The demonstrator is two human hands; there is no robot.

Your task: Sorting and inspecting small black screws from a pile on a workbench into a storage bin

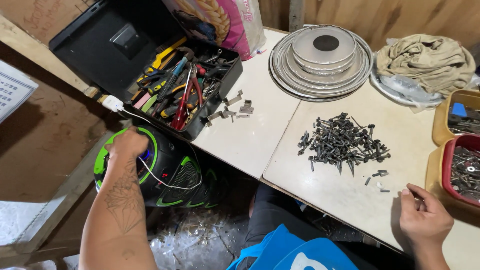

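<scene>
My left hand (128, 143) rests on top of a black portable speaker with green rings (170, 175), which sits low beside the table at the left; the fingers are curled over its control panel. A white cable (160, 177) runs across the speaker up to a white plug (113, 103). My right hand (424, 218) lies on the white table (250, 140) near its front edge, fingers loosely bent and holding nothing. Just beyond it are a few loose dark screws (380, 175), and farther back a pile of dark screws (342, 141).
An open black toolbox (182, 85) full of pliers and screwdrivers sits at the back left, with small metal brackets (232, 109) beside it. Stacked metal lids (322, 57), a beige cloth (430, 60), and yellow and red trays of hardware (462, 167) line the back and right.
</scene>
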